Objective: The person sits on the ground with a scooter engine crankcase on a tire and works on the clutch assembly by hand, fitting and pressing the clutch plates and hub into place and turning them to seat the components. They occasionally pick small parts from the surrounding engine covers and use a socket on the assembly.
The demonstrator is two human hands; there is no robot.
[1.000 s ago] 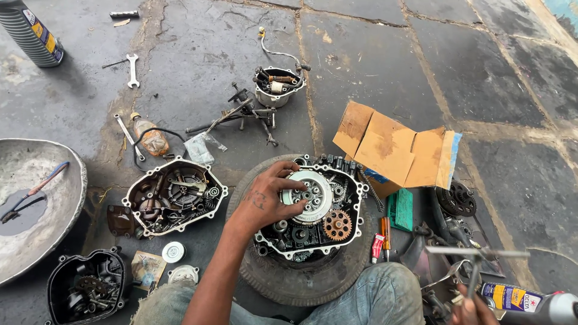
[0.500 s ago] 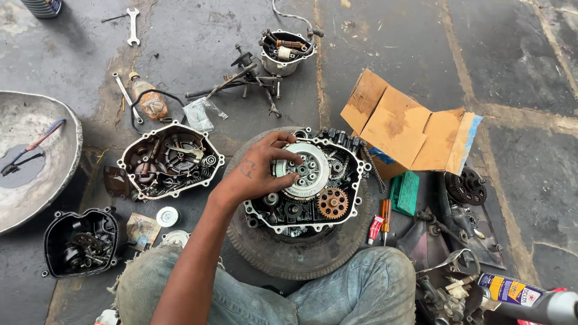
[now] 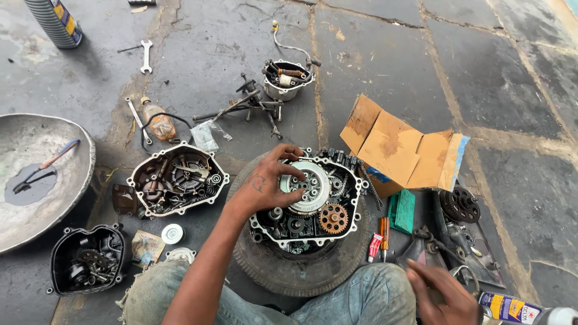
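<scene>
- Engine crankcase point(image 3: 289, 232) lying flat on an old tyre point(image 3: 301, 274), between the knees, side cover off and innards open to view.
- Detached clutch cover point(image 3: 177, 179) resting inside-up on the floor just left of the tyre; a second dark casing point(image 3: 84, 260) lower left, gears showing within. Judged well into the strip-down: covers off, clutch and gears not yet out.
- Torn cardboard box point(image 3: 400, 149) just right of the crankcase; wide metal basin point(image 3: 36, 198) with a pool of dark oil far left.
- Left hand point(image 3: 265, 186) spread over the round silvery clutch assembly point(image 3: 310, 185), fingers curled about its left rim, thumb at the lower edge; a loose grasp, not a clenched one.
- Right hand point(image 3: 442, 295) down at lower right near a spray can point(image 3: 512, 308), fingers partly spread; whether anything sits in it, cannot tell, as the frame edge cuts it.
- Clutch assembly pale and fairly clean, ringed with bolts, set in the upper middle of the crankcase.
- Small coppery toothed gear point(image 3: 333, 218) just below right of it, rusty-looking, touching or nearly so.
- Spanner point(image 3: 146, 55) well apart, upper left.
</scene>
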